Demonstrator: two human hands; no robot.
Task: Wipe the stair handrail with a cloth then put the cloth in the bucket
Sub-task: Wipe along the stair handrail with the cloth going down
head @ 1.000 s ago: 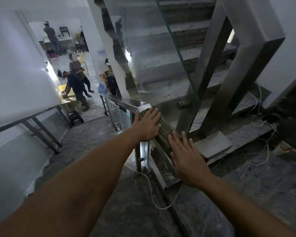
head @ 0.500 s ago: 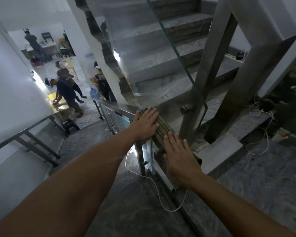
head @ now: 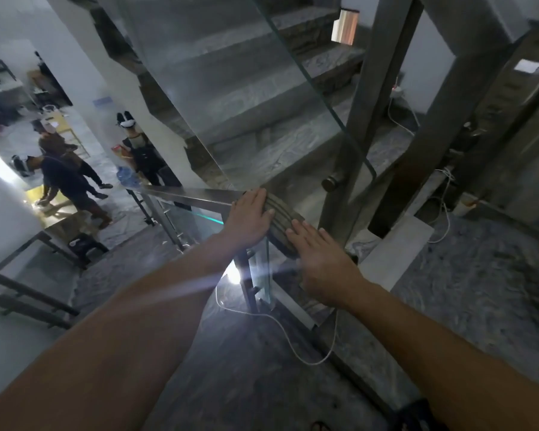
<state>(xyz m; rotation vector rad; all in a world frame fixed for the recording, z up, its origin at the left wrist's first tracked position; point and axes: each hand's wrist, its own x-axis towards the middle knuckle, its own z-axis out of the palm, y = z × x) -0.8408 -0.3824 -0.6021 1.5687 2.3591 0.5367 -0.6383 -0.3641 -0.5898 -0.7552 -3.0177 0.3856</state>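
Observation:
A striped grey-brown cloth point(head: 281, 219) lies draped over the top of the metal stair handrail point(head: 193, 194), where the rail meets the glass panel point(head: 231, 98). My left hand point(head: 252, 214) presses flat on the cloth's upper end, fingers stretched out and close together. My right hand point(head: 321, 262) presses flat on its lower end, just below the left. Most of the cloth is hidden under my palms. No bucket is in view.
Thick steel posts point(head: 355, 144) rise right of the rail. A white cable point(head: 293, 340) loops over the landing floor, and a bright light point(head: 233, 276) glares by the rail post. Stone steps point(head: 262, 98) climb behind the glass. Several people point(head: 66, 185) stand in the room below left.
Both hands stay flat on the cloth at about the same spot on the rail. My view has tilted and shifted, so the rail and hands sit a little differently in frame.

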